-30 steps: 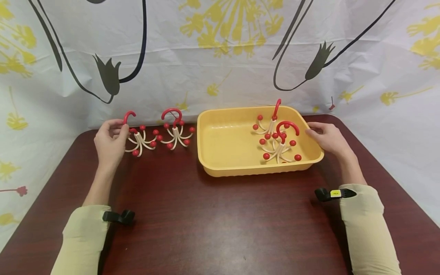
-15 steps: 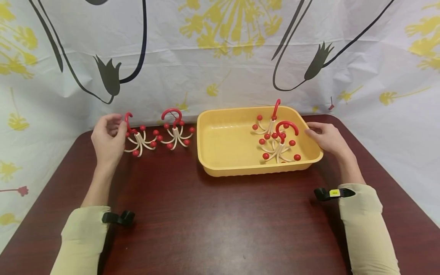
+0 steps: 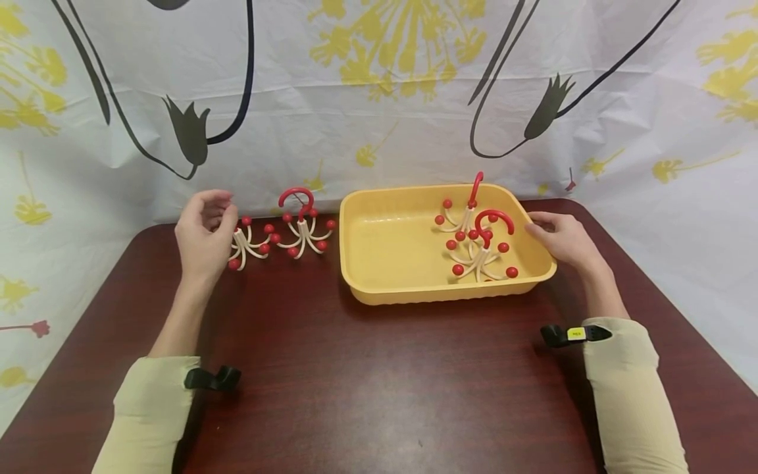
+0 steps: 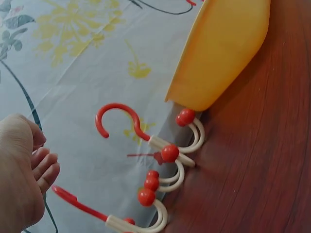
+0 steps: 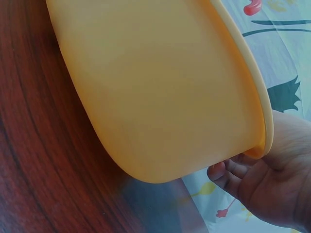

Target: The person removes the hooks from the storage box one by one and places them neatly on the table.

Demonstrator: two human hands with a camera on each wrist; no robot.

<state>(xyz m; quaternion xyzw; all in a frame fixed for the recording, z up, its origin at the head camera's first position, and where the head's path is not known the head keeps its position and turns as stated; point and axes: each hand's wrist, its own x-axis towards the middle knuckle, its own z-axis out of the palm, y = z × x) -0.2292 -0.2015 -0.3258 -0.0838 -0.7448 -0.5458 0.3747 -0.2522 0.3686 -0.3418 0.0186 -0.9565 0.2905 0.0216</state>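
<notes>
My left hand [image 3: 204, 234] is raised by the leftmost hanger [image 3: 239, 238], fingers loosely bent around nothing. That hanger has cream arms with red ball tips; the hand hides its hook in the head view. In the left wrist view, its red hook [image 4: 82, 206] points toward the hand [image 4: 19, 179], apart from the fingers. A second such hanger [image 3: 303, 230] stands to its right, hook up. At the other side, my right hand [image 3: 565, 242] holds the right end of a yellow tray [image 3: 403, 297], fingers under the rim [image 5: 268, 121]. Two more hangers [image 3: 484, 255] stand inside the tray's right half.
The dark red wooden table [image 3: 379, 382] ends at the back against a white patterned cloth [image 3: 379, 131]. The tray stands close to that cloth, right of the two hangers on the table. Black straps [image 3: 212, 378] sit on both sleeves.
My left hand has let go of the leftmost hanger's hook, drawn slightly left, then risen and shifted right in front of it. The right hand and the tray have stayed in place.
</notes>
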